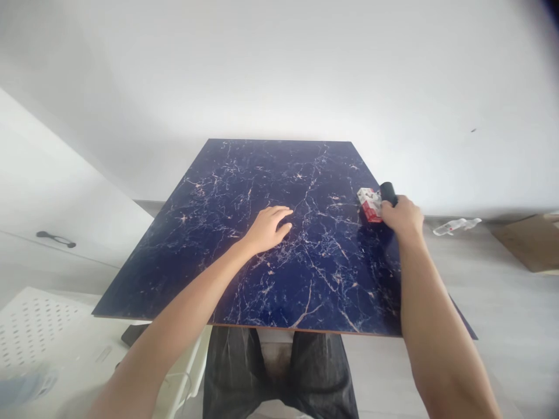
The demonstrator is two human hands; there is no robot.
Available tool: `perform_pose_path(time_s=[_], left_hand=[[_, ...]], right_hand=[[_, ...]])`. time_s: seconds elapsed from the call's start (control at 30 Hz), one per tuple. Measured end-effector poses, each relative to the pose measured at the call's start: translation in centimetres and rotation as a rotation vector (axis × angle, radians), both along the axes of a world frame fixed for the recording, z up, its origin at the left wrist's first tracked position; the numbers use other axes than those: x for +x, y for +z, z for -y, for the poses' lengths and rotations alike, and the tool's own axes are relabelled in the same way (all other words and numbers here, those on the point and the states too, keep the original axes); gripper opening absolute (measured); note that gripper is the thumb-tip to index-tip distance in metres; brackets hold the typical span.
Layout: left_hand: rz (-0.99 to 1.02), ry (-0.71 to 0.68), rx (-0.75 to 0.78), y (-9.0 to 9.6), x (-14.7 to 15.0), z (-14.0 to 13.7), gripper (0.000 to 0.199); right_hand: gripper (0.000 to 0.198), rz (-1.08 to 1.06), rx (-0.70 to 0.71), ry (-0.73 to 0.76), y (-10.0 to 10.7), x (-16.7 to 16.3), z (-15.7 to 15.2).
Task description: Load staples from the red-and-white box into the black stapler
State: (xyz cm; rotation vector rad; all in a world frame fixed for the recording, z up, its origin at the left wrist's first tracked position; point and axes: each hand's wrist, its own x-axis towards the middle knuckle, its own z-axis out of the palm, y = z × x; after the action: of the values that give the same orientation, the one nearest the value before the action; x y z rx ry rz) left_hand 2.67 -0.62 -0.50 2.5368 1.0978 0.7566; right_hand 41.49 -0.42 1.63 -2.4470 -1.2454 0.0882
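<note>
My left hand (271, 228) rests over the middle of a blue marble-patterned table (244, 174). Its fingers stretch out with the thumb apart, and nothing is in it. At the table's right edge, my right hand (402, 216) is closed around a black cylindrical object (388, 192), whose top end sticks out above the thumb. The rest of that object is hidden by the hand. Just left of it is a small red and white box (371, 205), close against the fingers; I cannot tell whether they also touch it.
A pale wall stands behind the table. To the right, a clear plastic bottle (456, 226) lies on the floor near a cardboard box (530, 241). At the left are a white cabinet with a dark handle (56, 239) and a white perforated surface (37, 326).
</note>
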Motion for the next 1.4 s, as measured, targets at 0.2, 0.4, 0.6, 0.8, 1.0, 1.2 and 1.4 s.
perform_pose_path(time_s=[0.2, 0.4, 0.6, 0.8, 1.0, 1.2, 1.4], left_hand=[[0.193, 0.160, 0.066, 1.2, -2.0, -1.3, 0.033], [0.361, 0.394, 0.140, 1.6, -8.8, -3.3, 0.031], [0.524, 0.581, -0.008, 0.9, -17.7, -4.3, 0.032], [0.708, 0.506, -0.257, 3.3, -23.2, -4.0, 0.045], [0.404, 0.342, -0.463, 4.8, -24.8, -2.4, 0.077], [0.043, 0.340, -0.480, 3.9, -24.2, -2.6, 0.107], [-0.089, 0.351, -0.615, 5.0, -23.6, -2.1, 0.106]], right_hand=[[0.046, -0.060, 0.035, 0.264, 0.3, -8.8, -1.4], [0.049, -0.285, 0.129, 0.588, 0.7, -21.8, -1.8], [0.058, -0.503, 0.107, 0.794, 0.1, -34.3, -1.5], [0.037, -0.600, 0.055, 0.953, -0.4, -39.5, -2.2], [0.050, -0.445, 0.143, 0.972, -1.1, -38.1, -6.0], [0.052, -0.495, 0.153, 1.168, -2.4, -38.2, -7.8], [0.059, -0.628, 0.165, 1.168, -3.1, -37.8, -8.1]])
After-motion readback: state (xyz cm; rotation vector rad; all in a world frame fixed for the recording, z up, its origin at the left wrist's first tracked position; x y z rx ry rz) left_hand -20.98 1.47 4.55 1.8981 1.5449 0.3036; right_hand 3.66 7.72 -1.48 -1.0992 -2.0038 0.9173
